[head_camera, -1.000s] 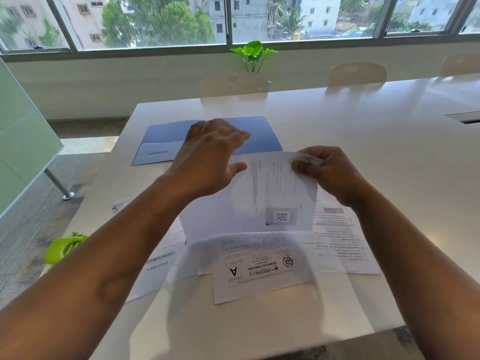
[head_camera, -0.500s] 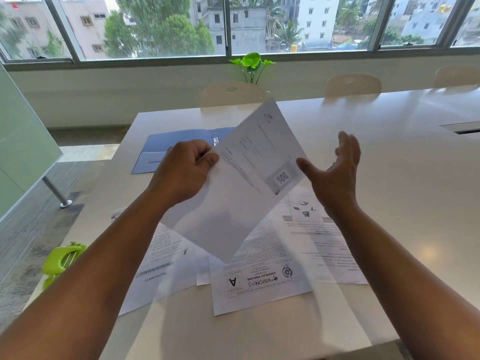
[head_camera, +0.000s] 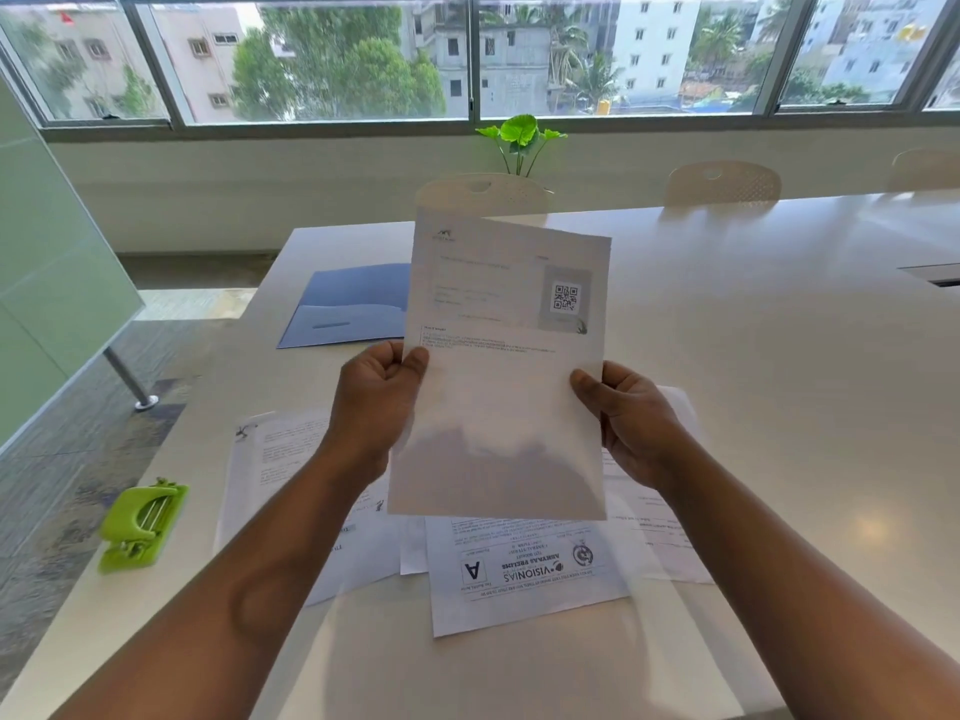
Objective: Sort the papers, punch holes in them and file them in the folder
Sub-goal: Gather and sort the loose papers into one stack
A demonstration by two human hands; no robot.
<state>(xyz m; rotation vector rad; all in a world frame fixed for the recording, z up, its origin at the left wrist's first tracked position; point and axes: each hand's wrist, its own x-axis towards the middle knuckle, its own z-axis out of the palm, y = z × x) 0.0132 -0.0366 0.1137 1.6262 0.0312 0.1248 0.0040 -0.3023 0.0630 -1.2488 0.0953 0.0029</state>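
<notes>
Both hands (head_camera: 498, 407) pinch the sheet's (head_camera: 506, 356) side edges, seemingly upright

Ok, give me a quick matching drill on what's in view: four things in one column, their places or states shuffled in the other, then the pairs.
Things:
1. sheet with the QR code
2. hole punch
3. blue folder
4. sheet with the large letter A

Places or states:
a. lying open on the table, beyond the hands
b. flat on the table, print upside down to the camera
c. held upright in the air by the left hand and right hand
d. near the table's left edge

Pairs: 1-c, 2-d, 3-a, 4-b
</notes>
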